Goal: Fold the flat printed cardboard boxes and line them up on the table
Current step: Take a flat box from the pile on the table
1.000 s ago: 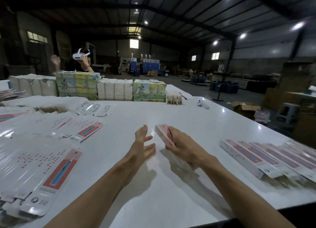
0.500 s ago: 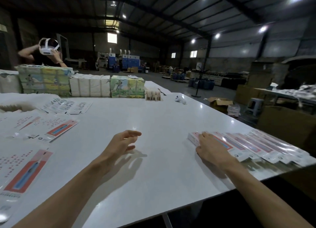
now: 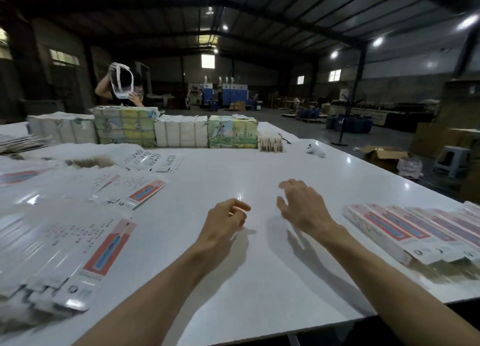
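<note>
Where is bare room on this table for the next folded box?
Bare table between the flat boxes at left and the folded row at right, around the left hand and right hand, back to the far bundles. Both sides are crowded.

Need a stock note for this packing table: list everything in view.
Folded pink-and-white printed cardboard boxes: several, blurred; overlapping row at table's right edge.
Flat white-and-red printed cardboard blanks: several loose piles; table's left side.
Wrapped bundles: four; two white, two green-yellow printed; along far edge.
Tan slat stack: one; right of the bundles.
White handheld controller: one; far right of table.
White glossy table: one.
Brown open carton: one; floor beyond table.
Grey stool: one; beside carton.
Other person: one; behind bundles, holding white headset.
Left hand: empty, loosely curled, over table.
Right hand: empty, spread, over table.
</note>
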`<state>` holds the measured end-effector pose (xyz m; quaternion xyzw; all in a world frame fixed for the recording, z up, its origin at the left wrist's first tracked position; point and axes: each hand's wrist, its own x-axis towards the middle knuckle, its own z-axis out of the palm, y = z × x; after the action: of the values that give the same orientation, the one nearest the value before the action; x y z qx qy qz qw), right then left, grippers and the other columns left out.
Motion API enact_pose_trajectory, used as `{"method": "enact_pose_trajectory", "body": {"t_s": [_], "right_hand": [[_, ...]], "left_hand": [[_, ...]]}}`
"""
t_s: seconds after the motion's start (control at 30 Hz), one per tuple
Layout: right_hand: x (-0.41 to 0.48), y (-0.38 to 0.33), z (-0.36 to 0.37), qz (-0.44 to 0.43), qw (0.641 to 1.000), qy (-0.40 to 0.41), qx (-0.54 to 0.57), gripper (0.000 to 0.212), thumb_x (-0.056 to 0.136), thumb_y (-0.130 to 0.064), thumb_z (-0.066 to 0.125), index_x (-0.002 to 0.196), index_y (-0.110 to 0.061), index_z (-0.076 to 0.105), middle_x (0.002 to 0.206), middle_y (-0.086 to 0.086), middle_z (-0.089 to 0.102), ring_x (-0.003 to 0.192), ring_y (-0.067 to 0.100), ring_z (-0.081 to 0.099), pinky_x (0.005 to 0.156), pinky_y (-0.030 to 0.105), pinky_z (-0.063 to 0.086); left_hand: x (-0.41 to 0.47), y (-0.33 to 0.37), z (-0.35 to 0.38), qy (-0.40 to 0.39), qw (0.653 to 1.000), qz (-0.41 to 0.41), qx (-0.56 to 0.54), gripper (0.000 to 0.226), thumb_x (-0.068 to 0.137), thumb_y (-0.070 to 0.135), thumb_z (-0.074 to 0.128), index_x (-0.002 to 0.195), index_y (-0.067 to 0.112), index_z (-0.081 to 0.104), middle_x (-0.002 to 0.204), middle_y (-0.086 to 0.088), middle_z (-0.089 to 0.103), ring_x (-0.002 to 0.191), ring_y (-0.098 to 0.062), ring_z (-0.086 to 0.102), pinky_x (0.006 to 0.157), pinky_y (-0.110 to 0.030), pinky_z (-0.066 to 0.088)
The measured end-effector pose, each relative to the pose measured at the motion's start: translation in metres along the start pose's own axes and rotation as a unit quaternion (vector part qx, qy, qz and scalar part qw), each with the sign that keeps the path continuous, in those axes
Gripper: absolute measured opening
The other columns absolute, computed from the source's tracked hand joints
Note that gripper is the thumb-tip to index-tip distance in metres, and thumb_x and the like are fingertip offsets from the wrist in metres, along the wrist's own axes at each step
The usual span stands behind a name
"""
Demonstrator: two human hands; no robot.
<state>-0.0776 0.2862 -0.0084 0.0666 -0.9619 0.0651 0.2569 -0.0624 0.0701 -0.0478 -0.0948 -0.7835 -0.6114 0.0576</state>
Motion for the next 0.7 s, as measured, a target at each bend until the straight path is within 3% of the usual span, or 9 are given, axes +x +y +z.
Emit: {"method": "enact_pose_trajectory", "body": {"t_s": [0.13,0.2,0.3,0.43,0.57,0.7], "right_hand": [[0.017,-0.051,0.032,-0.012,0.998,0.002,0.065,0.03,0.104,-0.023,0.052,0.128,-0.012,0.064,0.122,0.006,0.07,0.106,0.026,0.064,0.092,0.04,0.052],[0.016,-0.06,0.047,-0.01,0.996,-0.013,0.084,0.03,0.102,-0.018,0.049,0.127,-0.011,0.064,0.12,0.006,0.071,0.104,0.027,0.065,0.091,0.038,0.051],[0.013,-0.055,0.059,-0.011,0.993,-0.037,0.11,0.034,0.101,-0.016,0.047,0.13,-0.013,0.063,0.121,0.006,0.071,0.108,0.029,0.065,0.093,0.04,0.051],[0.013,-0.05,0.065,-0.015,0.989,-0.034,0.141,0.034,0.101,-0.016,0.047,0.13,-0.015,0.064,0.119,0.003,0.071,0.106,0.026,0.066,0.091,0.039,0.051],[0.016,-0.051,0.067,-0.016,0.986,-0.043,0.161,0.033,0.1,-0.017,0.046,0.128,-0.016,0.065,0.115,0.0,0.071,0.105,0.023,0.066,0.086,0.035,0.048],[0.014,-0.05,0.069,-0.019,0.983,-0.045,0.178,0.031,0.1,-0.017,0.046,0.125,-0.018,0.065,0.112,-0.003,0.07,0.104,0.018,0.064,0.084,0.032,0.045]], "left_hand": [[-0.001,0.01,-0.012,0.075,0.987,-0.002,0.14,0.028,0.091,0.017,0.052,0.099,0.034,0.073,0.086,0.009,0.072,0.078,-0.014,0.071,0.071,-0.037,0.061],[0.003,0.018,-0.028,0.091,0.967,0.001,0.236,0.027,0.096,0.018,0.051,0.11,0.03,0.07,0.096,0.006,0.073,0.086,-0.017,0.071,0.08,-0.035,0.06],[0.008,0.026,-0.061,0.058,0.914,-0.044,0.4,0.027,0.1,0.015,0.05,0.122,0.016,0.068,0.119,-0.008,0.071,0.107,-0.028,0.068,0.095,-0.036,0.054],[-0.002,0.034,-0.109,0.041,0.821,-0.138,0.553,0.025,0.102,0.017,0.056,0.125,0.01,0.062,0.128,-0.013,0.066,0.116,-0.033,0.064,0.091,-0.037,0.051],[-0.018,0.037,-0.15,0.104,0.731,-0.262,0.621,0.067,0.089,0.052,0.077,0.14,0.015,0.054,0.134,-0.011,0.056,0.123,-0.029,0.054,0.101,-0.038,0.048],[-0.022,0.033,-0.172,0.118,0.698,-0.318,0.63,0.082,0.074,0.062,0.086,0.137,0.019,0.055,0.134,-0.008,0.054,0.126,-0.027,0.05,0.097,-0.036,0.045]]}}
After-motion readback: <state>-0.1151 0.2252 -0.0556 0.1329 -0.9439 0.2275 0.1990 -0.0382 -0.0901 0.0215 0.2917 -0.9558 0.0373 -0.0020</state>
